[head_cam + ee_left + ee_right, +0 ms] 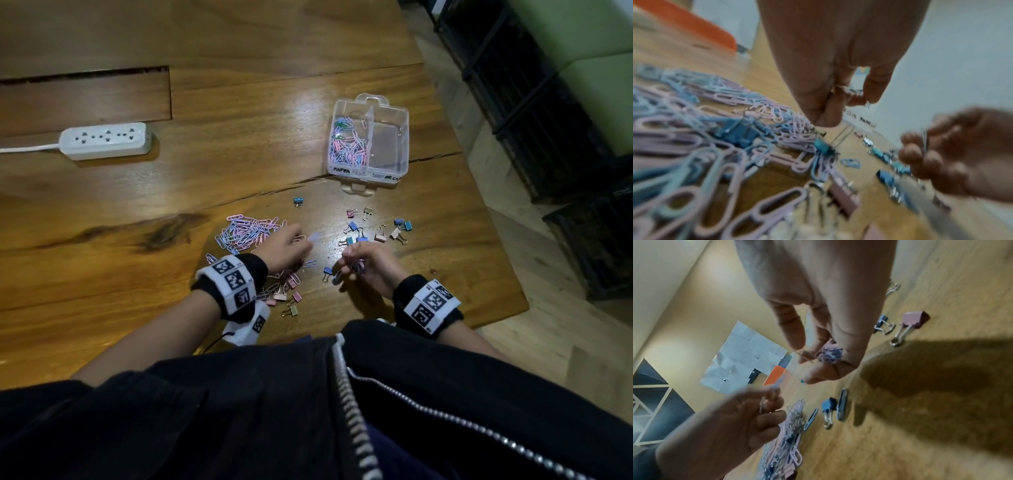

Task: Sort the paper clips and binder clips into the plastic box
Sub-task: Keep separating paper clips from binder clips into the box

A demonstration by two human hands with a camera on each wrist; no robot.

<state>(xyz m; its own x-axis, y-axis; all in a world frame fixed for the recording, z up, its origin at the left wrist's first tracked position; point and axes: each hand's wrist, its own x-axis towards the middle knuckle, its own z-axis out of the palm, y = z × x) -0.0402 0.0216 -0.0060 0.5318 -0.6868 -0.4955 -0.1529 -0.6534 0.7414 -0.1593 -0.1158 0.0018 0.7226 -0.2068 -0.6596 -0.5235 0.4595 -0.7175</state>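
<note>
Wooden table (239, 164): right hand (371, 265) clutches paper clips (829, 352); left hand (284, 246) apparently pinches a clip, blurred.

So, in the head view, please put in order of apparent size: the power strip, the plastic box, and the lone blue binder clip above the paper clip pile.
1. plastic box
2. power strip, slightly smaller
3. blue binder clip, by far the smallest

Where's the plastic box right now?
In the head view the plastic box sits open on the wooden table, up and right of both hands, just beyond the scattered binder clips.
</note>
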